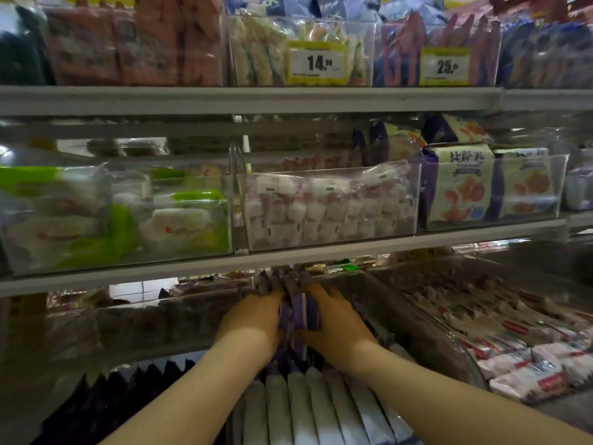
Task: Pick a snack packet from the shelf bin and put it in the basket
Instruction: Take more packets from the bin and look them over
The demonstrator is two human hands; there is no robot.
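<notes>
We are reaching both arms into the clear shelf bin on the lowest shelf. Our left hand and right hand are clasping a bunch of purple snack packets between them, fingers curling over the wrappers. The bunch is standing upright inside the bin, below the pink-and-white sweets.

two bare forearms, bare left hand, bare right hand, slim wrists
</notes>
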